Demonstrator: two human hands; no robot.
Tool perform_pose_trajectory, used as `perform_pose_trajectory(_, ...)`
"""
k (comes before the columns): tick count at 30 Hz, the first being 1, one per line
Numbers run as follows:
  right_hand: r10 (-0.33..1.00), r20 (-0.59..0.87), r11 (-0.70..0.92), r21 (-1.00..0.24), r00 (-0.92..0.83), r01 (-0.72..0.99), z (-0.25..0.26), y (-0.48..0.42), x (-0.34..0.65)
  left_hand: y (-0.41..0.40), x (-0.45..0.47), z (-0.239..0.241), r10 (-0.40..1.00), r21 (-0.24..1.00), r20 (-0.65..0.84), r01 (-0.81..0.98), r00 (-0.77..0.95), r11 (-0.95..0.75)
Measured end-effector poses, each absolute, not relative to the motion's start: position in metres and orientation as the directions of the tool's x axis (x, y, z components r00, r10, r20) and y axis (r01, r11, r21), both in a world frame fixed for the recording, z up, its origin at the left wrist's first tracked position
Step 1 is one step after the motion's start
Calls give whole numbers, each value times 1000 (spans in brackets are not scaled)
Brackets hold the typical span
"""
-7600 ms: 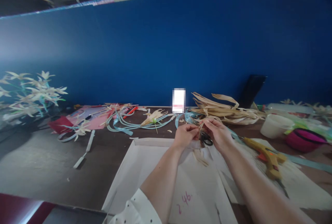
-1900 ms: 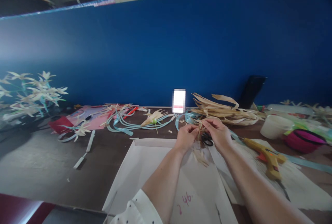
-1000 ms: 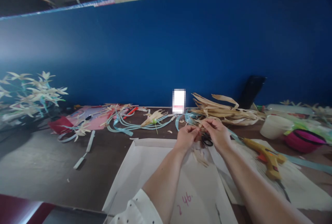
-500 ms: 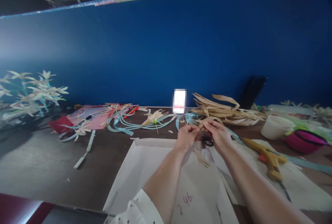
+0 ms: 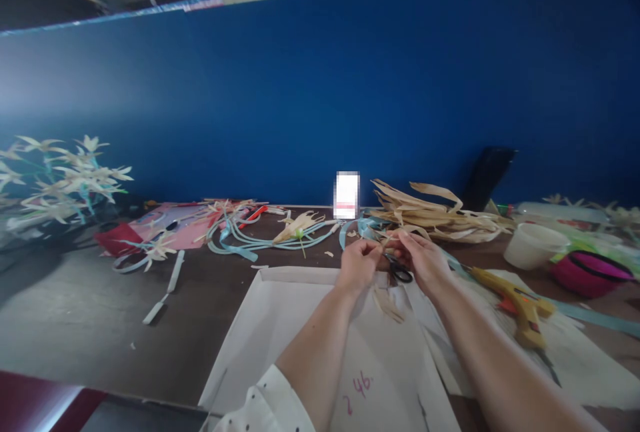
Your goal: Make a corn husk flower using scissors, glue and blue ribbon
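Observation:
Above the far edge of a white box lid point(image 5: 295, 332), my left hand point(image 5: 361, 262) and my right hand point(image 5: 420, 257) meet fingertip to fingertip. Both are pinched on a small tan strip of dried corn husk, mostly covered by the fingers. Black-handled scissors point(image 5: 401, 273) lie just below, between the hands. A cut piece of husk point(image 5: 389, 305) rests on the lid beneath them. Behind my right hand is a bundle of dried corn husks point(image 5: 435, 219).
To the right are a yellow glue gun point(image 5: 525, 312) on white paper, a white cup point(image 5: 535, 247) and a magenta pouch point(image 5: 590, 273). Pale blue ribbon point(image 5: 240, 252), a husk piece point(image 5: 300, 225) and husk flowers point(image 5: 75, 179) occupy the back and left. A blue partition point(image 5: 300, 99) stands behind.
My fingers have shifted slightly around the husk strip, with the right hand's fingers turning a little. More of the scissors' handle shows. Nothing else has visibly moved.

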State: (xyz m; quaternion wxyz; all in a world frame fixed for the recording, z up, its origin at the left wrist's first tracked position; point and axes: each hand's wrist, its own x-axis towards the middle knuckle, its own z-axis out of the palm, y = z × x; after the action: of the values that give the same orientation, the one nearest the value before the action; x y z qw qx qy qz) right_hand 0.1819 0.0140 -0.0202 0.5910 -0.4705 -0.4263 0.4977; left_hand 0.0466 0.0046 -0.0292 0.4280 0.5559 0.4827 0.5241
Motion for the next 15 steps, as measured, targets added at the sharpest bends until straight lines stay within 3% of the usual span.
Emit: perform_pose_trajectory(15,969,160,148,-986,189,77,-20,12,183,1,45,-23,985,978,170,118,20,-171)
